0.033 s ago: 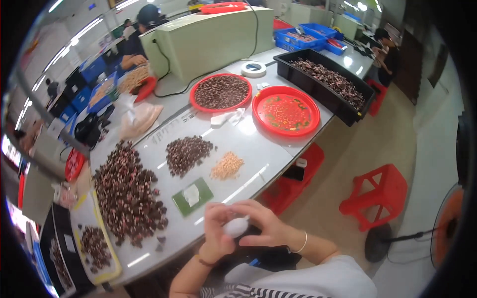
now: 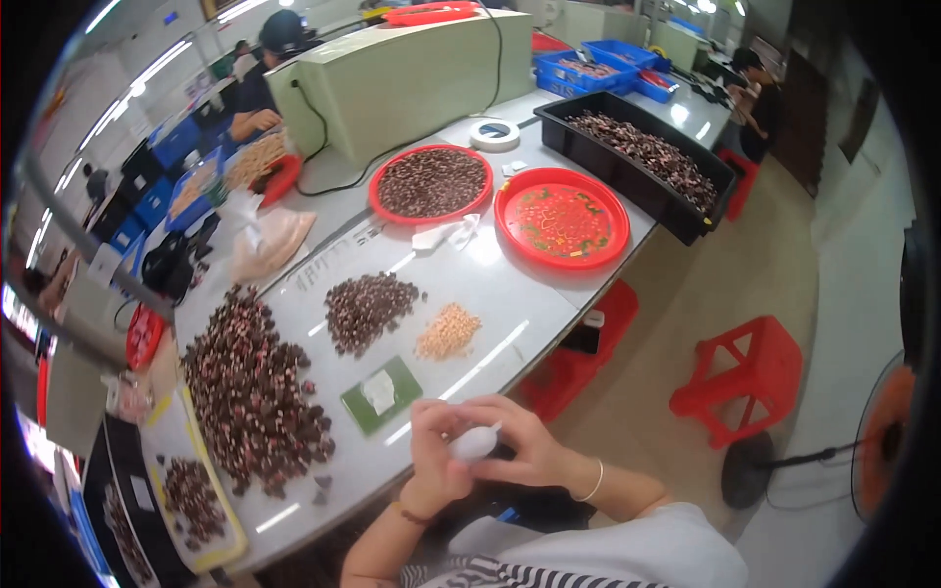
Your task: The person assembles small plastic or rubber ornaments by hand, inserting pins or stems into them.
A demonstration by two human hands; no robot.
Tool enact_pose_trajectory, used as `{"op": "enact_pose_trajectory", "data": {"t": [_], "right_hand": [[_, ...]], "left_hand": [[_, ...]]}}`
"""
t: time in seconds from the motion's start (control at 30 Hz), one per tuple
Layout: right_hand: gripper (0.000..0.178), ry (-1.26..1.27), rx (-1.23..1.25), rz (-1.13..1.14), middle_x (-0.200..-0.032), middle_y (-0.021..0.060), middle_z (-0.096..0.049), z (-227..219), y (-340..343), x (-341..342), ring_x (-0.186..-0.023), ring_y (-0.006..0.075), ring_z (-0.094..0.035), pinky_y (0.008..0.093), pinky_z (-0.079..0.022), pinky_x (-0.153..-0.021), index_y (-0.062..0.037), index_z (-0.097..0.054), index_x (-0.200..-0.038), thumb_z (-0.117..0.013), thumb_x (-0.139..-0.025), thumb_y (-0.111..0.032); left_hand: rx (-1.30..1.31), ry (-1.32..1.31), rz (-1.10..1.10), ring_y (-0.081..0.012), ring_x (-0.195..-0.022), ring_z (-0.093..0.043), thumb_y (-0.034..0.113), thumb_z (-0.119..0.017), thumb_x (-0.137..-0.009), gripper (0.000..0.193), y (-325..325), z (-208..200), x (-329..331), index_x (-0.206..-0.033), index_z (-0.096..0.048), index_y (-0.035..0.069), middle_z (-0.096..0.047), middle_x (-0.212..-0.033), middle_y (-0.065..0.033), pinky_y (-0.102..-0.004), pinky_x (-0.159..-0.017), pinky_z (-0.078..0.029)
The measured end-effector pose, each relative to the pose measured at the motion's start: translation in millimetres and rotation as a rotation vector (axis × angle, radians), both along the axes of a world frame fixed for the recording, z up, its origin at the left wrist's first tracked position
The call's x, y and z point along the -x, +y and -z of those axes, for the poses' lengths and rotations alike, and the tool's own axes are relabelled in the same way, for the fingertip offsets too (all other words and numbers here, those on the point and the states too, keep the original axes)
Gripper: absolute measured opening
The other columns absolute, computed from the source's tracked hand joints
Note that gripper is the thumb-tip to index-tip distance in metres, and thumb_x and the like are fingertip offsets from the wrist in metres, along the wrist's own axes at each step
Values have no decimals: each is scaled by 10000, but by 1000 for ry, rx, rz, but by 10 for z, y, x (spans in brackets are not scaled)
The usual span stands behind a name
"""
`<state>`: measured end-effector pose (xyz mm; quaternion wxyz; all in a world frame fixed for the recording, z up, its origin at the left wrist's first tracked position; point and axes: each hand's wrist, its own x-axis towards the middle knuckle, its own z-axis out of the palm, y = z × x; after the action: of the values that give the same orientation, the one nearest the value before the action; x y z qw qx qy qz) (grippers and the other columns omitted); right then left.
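Note:
My left hand (image 2: 437, 453) is closed around a small white rounded bottle (image 2: 474, 444) with a pointed tip, held just off the table's near edge. My right hand (image 2: 524, 441) arches over from the right, its fingertips meeting those of my left hand above the bottle. Whatever the right fingers pinch is too small or hidden to make out. Just beyond my hands lies a green pad (image 2: 382, 395) with a whitish patch on it. Past it sit a small heap of peach-coloured bits (image 2: 449, 331) and a heap of dark brown pieces (image 2: 370, 312).
A large heap of dark and pinkish pieces (image 2: 257, 392) covers the left side, beside a yellow-rimmed tray (image 2: 233, 529). Farther back stand red round trays (image 2: 561, 257), a black bin (image 2: 627, 162) and a tape roll (image 2: 494, 135). A red stool (image 2: 750, 367) stands right. Another person (image 2: 257, 108) works across the table.
The white bottle has shifted slightly right, its tip now pointing up and right. My right thumb has come closer to it. The view has moved a little.

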<state>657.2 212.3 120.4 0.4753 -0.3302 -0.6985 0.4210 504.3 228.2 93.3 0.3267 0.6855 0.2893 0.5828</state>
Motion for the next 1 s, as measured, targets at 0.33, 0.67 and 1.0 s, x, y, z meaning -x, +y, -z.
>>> {"op": "enact_pose_trajectory", "data": {"t": [0.33, 0.67, 1.0], "right_hand": [[377, 11, 351, -179, -1109, 176, -583, 67, 600, 550, -1059, 244, -547, 383, -423, -907, 22, -522, -1090, -663, -772, -122], [365, -296, 321, 36, -866, 128, -624, 270, 872, 510, -756, 205, -607, 315, -492, -693, 23, -486, -1065, -627, -800, -184], [321, -1041, -321, 97, -752, 142, -607, -81, 972, 557, -647, 308, -587, 333, -458, -564, -42, -593, -973, -708, -728, -215]], "left_hand": [[40, 213, -414, -300, -861, -481, 381, -653, -775, 519, -55, 273, 899, -1076, -442, 15, -481, -960, -187, -400, -721, -425], [-57, 472, -640, -204, -690, -532, 121, -672, -704, 214, -560, 413, 1714, -899, -585, 109, -531, -815, -23, -315, -608, -416], [235, 1034, -813, -305, -1195, -355, 335, -649, -758, 453, -352, 233, 1661, -1183, -577, 194, -466, -1285, -58, -404, -976, -223]]}}
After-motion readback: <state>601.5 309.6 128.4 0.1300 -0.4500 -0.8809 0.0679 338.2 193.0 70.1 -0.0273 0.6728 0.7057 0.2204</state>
